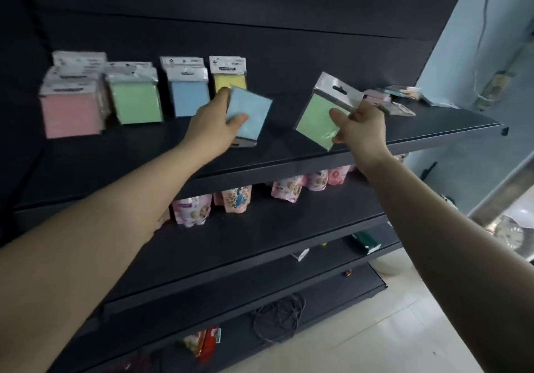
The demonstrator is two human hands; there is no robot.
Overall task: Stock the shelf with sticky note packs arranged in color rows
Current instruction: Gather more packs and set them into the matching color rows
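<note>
The left hand point(215, 122) grips a blue pack point(251, 112) near the blue row point(187, 95), the right hand point(362, 130) pinches a green pack point(318, 118) above the shelf point(161, 153); next, each probably needs standing with its own colour.

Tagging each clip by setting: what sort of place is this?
Probably a small shop: dark tiered shelving with sticky note packs stood in colour rows, and pink printed pouches lined up on the shelf below.

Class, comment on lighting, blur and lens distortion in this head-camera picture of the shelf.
Head view: dim, the dark shelf swallowing detail; tiled floor brighter; pink packs blurred, labels unreadable; wide-angle lens bows shelf edges; blue pack in left hand, green pack in right hand sharper.
</note>
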